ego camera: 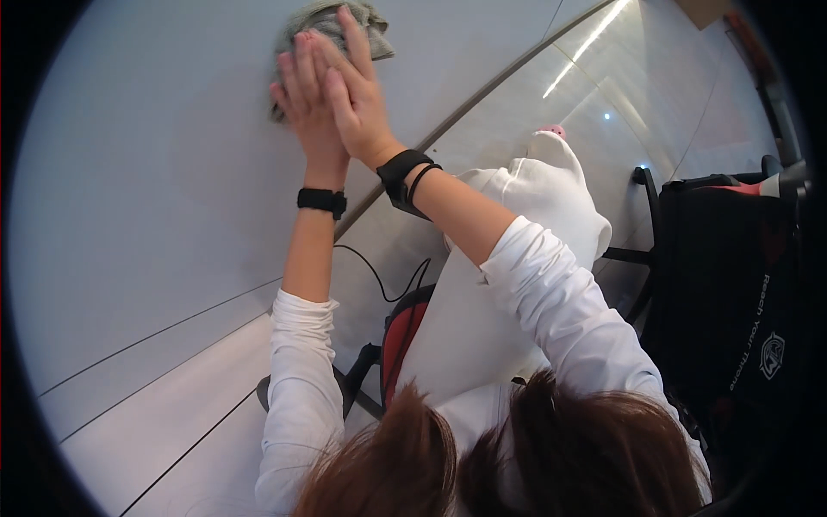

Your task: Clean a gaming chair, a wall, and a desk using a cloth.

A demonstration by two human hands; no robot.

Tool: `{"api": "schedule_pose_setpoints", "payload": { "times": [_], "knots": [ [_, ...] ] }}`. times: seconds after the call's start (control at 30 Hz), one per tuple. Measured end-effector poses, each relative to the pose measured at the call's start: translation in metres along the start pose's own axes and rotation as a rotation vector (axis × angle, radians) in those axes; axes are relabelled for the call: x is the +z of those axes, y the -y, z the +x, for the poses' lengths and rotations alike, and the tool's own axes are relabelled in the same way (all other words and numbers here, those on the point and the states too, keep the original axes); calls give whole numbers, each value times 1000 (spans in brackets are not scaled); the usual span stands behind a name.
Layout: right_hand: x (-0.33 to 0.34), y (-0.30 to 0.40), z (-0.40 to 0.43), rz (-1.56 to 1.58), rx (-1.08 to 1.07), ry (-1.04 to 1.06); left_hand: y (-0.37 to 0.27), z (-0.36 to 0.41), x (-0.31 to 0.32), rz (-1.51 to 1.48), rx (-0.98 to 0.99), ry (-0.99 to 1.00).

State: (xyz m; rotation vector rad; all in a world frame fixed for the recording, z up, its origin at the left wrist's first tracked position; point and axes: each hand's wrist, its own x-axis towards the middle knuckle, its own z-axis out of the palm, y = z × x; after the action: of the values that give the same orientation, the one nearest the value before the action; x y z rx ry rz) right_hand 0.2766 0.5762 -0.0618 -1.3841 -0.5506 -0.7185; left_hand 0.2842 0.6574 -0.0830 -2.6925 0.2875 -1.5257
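Note:
A crumpled grey cloth [323, 22] lies on the white tabletop [161, 161] at the top of the view. My left hand [316, 116] rests over the cloth's lower part, its palm towards the cloth and its fingers pointing up the view. Across its back and fingers lies my right hand [362, 97], with the fingers spread and the longest fingertip over the cloth. Black bands circle both wrists. The hands hide part of the cloth, and whether the left fingers grip it is not visible.
The table's dark edge [491, 84] runs diagonally to the right of my hands. Below it hangs a thin black cable [368, 262] beside a red and black chair seat [404, 329]. A black chair [717, 271] with printed writing stands at the right on the shiny floor.

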Motion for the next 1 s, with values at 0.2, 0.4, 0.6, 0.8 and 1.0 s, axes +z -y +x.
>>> {"api": "schedule_pose_setpoints", "payload": {
  "times": [0.2, 0.4, 0.6, 0.8, 1.0],
  "knots": [
    [-14, -29, 9, -87, 216, -254, -19, 17, 30, -193, 253, 133],
    [-31, -101, -12, -186, 420, -410, -35, 9, 70, 93, 601, 401],
    [-72, -156, -52, 259, 875, -558, -65, -55, 115, -1, 676, 481],
    [-19, -108, -48, -86, 818, -382, -21, -65, 86, -432, 369, 553],
    [6, -65, -21, -288, 629, -283, -6, -16, 38, -573, 279, 499]
  ]
}}
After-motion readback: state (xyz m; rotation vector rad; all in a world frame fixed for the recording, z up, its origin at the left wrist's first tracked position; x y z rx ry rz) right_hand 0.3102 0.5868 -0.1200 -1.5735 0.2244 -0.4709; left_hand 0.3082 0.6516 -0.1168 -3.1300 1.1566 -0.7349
